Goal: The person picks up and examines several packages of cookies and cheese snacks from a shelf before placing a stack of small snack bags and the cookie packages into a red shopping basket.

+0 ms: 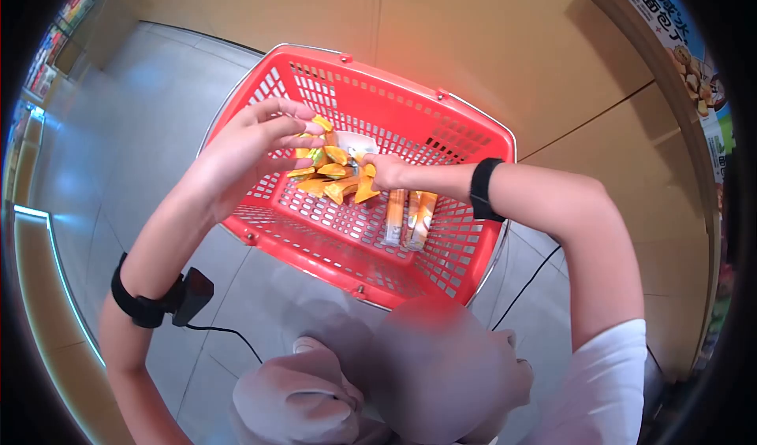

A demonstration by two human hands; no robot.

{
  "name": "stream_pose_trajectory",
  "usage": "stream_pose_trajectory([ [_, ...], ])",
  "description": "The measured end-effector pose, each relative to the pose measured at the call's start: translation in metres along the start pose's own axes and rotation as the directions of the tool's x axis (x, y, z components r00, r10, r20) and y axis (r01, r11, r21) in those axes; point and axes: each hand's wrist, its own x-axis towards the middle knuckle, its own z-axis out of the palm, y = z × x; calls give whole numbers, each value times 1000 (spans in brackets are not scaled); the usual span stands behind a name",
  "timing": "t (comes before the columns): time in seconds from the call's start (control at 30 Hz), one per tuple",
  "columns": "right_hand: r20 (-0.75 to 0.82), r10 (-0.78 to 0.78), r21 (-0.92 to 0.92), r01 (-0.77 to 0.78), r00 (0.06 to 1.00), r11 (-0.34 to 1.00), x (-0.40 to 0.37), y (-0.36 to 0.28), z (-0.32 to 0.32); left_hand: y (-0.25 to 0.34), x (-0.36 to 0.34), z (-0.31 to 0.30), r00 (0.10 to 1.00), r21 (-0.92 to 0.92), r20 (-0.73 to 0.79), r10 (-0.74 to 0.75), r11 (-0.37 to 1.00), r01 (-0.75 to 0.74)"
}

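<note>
Left arm: forearm rises over the near left side of the red basket, wrist bent so the left hand leans inward, palm towards the yellow packets. Its fingers are spread, slightly curved and apart from one another, their tips beside or over the packets.

Right arm: elbow bent, forearm nearly level across the basket's right rim, with a black band around it. The right hand points inward at the packets' right edge. Its fingers are curled; whether they pinch a packet cannot be told.

The packets lie heaped inside the basket, left of the long clear-wrapped packs. The basket stands on the grey tiled floor.
</note>
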Motion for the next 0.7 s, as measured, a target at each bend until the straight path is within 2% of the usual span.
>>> stream_pose_trajectory([
  [0.07,-50,-6,93,10,999,996,10,-3,6,-14,-8,-13,1000,-34,-27,15,999,-16],
  [0.13,-231,-62,33,72,971,997,4,-11,-8,-24,-9,-19,998,-64,-45,51,997,-54],
  [0.17,-321,-94,3,101,942,995,0,-14,-19,-27,-8,-21,991,-16,-47,124,992,-125],
  [0.23,-360,-175,38,202,916,979,-27,-31,-67,-29,-2,-21,962,79,-37,269,961,-266],
  [0.27,-328,-373,22,402,868,916,-38,-31,-89,-31,1,-20,922,165,9,388,908,-384],
  [0.3,-292,-557,9,585,777,811,-50,-32,-110,-31,5,-15,882,267,46,468,845,-462],
  [0.37,-157,-580,261,600,800,756,-94,-49,-142,-36,11,-1,787,460,124,604,668,-585],
  [0.43,-85,-532,403,518,842,755,-130,-65,-158,-38,13,18,792,304,243,561,731,-611],
  [0.47,-42,-509,475,466,860,747,-141,-69,-161,-39,12,28,821,112,317,475,841,-529],
  [0.5,-79,-505,520,467,860,715,-146,-71,-161,-40,12,35,827,136,341,447,847,-514],
  [0.57,-154,-493,604,476,856,639,-150,-78,-158,-40,2,45,864,-99,321,388,921,-376],
  [0.6,-162,-515,670,477,842,569,-153,-82,-155,-38,-4,48,866,-138,291,406,914,-382],
  [0.7,-284,-514,636,560,810,531,-149,-95,-147,-33,-17,52,875,-234,188,447,885,-402],
])
